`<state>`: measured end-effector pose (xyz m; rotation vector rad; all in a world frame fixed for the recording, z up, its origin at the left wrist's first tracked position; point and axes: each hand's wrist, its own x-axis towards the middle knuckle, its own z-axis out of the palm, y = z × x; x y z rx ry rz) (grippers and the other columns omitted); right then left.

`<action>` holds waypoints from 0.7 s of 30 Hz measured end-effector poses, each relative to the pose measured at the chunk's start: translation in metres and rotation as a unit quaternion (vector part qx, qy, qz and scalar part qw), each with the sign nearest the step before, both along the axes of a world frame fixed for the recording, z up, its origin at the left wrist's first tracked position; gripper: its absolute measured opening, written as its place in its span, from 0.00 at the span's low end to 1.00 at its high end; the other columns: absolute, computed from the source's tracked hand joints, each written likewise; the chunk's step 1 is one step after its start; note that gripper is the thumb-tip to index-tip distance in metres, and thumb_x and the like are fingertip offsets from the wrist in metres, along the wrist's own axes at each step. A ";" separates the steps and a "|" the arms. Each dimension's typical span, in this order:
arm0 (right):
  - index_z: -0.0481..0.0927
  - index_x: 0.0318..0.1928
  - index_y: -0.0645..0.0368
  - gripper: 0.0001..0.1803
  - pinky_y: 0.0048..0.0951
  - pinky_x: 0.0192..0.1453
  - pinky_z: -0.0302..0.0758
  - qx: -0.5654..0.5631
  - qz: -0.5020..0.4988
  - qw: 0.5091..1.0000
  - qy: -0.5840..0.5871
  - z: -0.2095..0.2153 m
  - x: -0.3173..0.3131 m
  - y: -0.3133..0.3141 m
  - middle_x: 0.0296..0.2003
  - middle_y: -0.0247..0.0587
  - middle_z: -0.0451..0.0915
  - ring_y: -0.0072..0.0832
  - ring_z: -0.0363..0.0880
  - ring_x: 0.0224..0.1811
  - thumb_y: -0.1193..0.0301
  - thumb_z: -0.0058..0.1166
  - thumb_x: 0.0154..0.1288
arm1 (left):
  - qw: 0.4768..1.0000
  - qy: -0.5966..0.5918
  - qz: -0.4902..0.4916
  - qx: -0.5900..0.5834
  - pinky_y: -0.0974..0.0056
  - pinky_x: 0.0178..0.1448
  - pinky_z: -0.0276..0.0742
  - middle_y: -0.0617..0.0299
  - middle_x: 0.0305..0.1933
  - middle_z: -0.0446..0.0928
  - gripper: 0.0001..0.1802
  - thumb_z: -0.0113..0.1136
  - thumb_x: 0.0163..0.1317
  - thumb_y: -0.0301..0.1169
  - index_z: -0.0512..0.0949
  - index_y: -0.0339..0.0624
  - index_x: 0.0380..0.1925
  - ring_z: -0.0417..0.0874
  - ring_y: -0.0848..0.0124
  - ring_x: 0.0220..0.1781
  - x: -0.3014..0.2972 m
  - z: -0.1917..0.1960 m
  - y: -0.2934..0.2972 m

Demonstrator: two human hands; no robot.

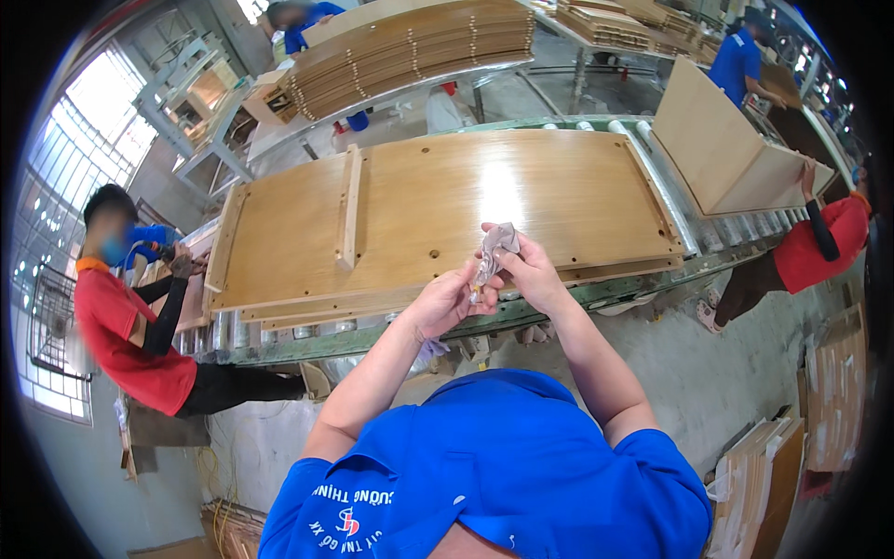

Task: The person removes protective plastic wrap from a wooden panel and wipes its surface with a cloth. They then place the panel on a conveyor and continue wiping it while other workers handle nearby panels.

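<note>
A crumpled grey-beige cloth is bunched up between my two hands, above the near part of a wooden panel. My right hand is closed round it, the thumb pressing on it. From the other side my left hand grips the lower end with its fingertips. Something small, pale and yellowish shows between the fingers there, too small to name. Beneath lies the brown, glossy wooden panel, with small dark holes and a light wood batten across it. Another panel edge shows below it.
A green-framed roller conveyor carries the panels. On the left a person in red works with a tool; on the right another in red holds a large wooden box. Stacked brown panels stand behind. Boards lean at lower right.
</note>
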<state>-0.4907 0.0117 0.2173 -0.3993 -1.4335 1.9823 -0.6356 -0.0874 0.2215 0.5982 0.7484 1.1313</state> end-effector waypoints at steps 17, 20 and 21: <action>0.71 0.39 0.60 0.07 0.19 0.27 0.65 -0.053 0.028 0.997 -0.055 -0.010 -0.026 -0.056 0.26 0.28 0.70 0.15 0.66 0.24 0.71 0.44 0.64 | 0.511 0.764 0.225 0.324 0.58 0.41 0.58 0.61 0.22 0.67 0.09 0.51 0.59 0.31 0.69 0.44 0.21 0.65 0.61 0.29 -0.010 -0.007 -0.052; 0.71 0.41 0.59 0.07 0.22 0.33 0.67 -0.165 0.111 0.980 0.025 -0.002 -0.008 -0.046 0.27 0.31 0.70 0.19 0.69 0.27 0.72 0.43 0.63 | 0.534 0.758 0.202 0.316 0.58 0.42 0.59 0.62 0.22 0.69 0.10 0.52 0.58 0.31 0.69 0.44 0.19 0.67 0.61 0.30 -0.007 -0.002 -0.043; 0.70 0.41 0.59 0.08 0.24 0.35 0.68 -0.207 0.142 0.966 0.065 0.002 -0.001 -0.040 0.27 0.31 0.70 0.21 0.69 0.28 0.72 0.42 0.63 | 0.553 0.747 0.199 0.311 0.58 0.42 0.60 0.61 0.22 0.69 0.11 0.50 0.59 0.32 0.69 0.43 0.18 0.67 0.61 0.29 -0.004 0.000 -0.038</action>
